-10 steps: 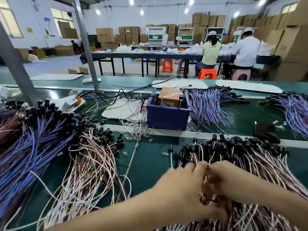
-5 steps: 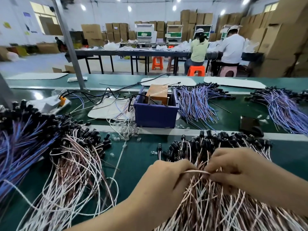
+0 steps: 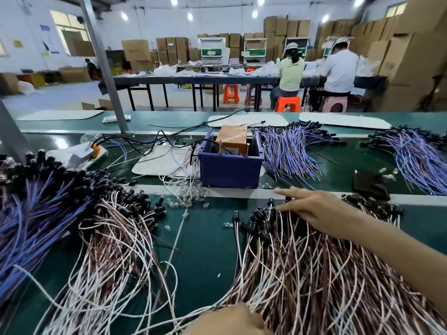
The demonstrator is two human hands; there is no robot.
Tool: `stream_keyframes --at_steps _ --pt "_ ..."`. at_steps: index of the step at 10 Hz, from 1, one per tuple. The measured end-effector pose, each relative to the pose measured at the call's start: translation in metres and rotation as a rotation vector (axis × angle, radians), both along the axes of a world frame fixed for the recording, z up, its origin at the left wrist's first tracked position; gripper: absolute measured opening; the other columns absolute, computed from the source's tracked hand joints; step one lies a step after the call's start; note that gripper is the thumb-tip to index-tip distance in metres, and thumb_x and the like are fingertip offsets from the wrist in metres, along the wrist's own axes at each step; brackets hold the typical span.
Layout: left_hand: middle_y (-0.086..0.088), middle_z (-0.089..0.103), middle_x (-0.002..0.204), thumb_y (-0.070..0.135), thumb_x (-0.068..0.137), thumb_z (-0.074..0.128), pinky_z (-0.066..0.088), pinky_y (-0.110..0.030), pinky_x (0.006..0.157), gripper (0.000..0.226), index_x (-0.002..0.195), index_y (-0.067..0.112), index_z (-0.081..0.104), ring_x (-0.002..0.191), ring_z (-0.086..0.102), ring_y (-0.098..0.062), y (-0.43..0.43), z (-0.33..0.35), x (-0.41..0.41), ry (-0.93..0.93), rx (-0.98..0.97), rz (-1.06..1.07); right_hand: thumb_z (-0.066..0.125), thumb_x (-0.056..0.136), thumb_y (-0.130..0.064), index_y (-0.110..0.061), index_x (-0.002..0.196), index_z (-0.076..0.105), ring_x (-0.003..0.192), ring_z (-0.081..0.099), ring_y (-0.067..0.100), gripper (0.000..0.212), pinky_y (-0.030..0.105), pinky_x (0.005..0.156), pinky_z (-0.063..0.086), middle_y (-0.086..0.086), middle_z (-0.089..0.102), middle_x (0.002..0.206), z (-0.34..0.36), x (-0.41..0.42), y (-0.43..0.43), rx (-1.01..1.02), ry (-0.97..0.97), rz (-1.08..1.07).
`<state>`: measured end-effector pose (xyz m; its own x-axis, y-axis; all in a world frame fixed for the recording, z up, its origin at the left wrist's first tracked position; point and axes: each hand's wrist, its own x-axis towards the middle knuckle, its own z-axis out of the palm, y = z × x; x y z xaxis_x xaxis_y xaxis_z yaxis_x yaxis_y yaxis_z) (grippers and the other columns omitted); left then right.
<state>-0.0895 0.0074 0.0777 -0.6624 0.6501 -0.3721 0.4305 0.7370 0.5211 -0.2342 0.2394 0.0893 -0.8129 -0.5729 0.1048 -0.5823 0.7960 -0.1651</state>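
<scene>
The right hand [image 3: 314, 211] rested with straight, spread fingers on the far end of the pink wire bundle [image 3: 302, 274] at the near right of the surface [image 3: 205, 250], while the left hand [image 3: 225, 321] was cut off at the bundle's near end, so its grip could not be told.

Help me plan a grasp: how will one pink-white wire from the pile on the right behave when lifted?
Probably floppy: strands in the pink-white wire pile curve and loop loosely. Likely to snag neighbours, since they cross densely. The black end caps may weigh one end down.
</scene>
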Motion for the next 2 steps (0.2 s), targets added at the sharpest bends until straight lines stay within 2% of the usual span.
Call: stream_keyframes --at_steps 1,2 --pt "0.008 0.049 0.122 0.05 0.099 0.036 0.035 -0.034 0.106 0.035 0.126 0.033 0.049 0.113 0.039 -0.009 -0.023 0.011 -0.015 0.247 -0.117 -0.021 0.045 0.099 -0.015 -0.047 0.133 0.038 0.145 0.01 0.004 0.047 0.032 0.121 0.006 -0.021 0.018 0.153 -0.003 0.004 0.007 -0.119 0.018 -0.016" --pt "0.023 0.047 0.12 0.06 0.094 0.033 0.033 -0.028 0.106 0.04 0.126 0.041 0.047 0.111 0.036 0.004 -0.033 0.022 -0.031 0.311 0.043 0.218 0.05 0.095 -0.036 -0.056 0.125 0.049 0.127 0.028 -0.023 0.036 0.026 0.103 0.041 -0.043 0.034 0.138 0.031 0.024 0.015 -0.56 0.21 -0.107"
